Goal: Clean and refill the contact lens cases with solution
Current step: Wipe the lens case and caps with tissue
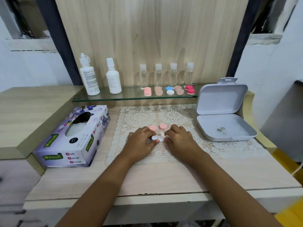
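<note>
L hand (141, 139), R hand (179, 137) hold white case (155, 138).

The left hand (141, 138) and right hand (179, 137) cover most of the white lens case (155, 138), and the small rings (220, 129) in the box (237, 122) are too tiny to identify.

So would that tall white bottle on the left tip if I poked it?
Probably, if poked high: the tall white bottle is narrow and stands on a smooth glass shelf. Poked low, it might slide. It looks plastic, so unlikely to break.
</note>
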Demonstrator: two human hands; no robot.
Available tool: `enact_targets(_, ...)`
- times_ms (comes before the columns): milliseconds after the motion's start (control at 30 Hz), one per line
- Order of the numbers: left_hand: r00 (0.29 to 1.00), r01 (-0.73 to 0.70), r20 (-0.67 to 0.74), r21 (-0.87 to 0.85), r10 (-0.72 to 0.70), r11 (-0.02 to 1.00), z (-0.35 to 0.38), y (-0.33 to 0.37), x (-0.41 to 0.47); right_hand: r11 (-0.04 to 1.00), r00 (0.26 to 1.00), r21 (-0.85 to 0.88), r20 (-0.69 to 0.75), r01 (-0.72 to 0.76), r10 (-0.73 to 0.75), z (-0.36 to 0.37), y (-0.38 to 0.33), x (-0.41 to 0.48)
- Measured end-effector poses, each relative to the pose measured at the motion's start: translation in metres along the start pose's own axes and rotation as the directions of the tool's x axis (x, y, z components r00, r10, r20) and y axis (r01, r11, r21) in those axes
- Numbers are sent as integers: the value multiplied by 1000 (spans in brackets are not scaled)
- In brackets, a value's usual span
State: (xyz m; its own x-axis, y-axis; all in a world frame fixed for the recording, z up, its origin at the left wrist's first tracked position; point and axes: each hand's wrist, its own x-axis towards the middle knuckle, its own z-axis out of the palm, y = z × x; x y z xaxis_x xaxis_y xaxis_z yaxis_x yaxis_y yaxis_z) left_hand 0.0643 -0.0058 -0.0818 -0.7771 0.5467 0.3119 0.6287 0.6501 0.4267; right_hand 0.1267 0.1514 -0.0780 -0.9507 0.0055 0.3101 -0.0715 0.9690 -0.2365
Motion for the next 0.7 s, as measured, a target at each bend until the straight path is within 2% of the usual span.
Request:
enact_targets(167, 1000, -2, -8, 8, 2, 1000, 0, 0, -1, 996, 999, -81, -10, 39, -39, -2, 1, 2)
enact_targets(300, 1000, 0, -3, 12, 0, 1000, 1, -1, 0, 998, 1000, -61, 18, 20, -19, 1, 2, 5)
enact_targets(567, 1000, -6, 2, 14, 6, 1000, 1, -1, 0, 979, 992, 175, 87, -105, 90, 1, 5, 8)
enact_targets(700, 1000, -5, 10, 16, 5, 1000, 0, -1, 0, 915, 984, 363, 88, -176, 155, -2, 6, 9)
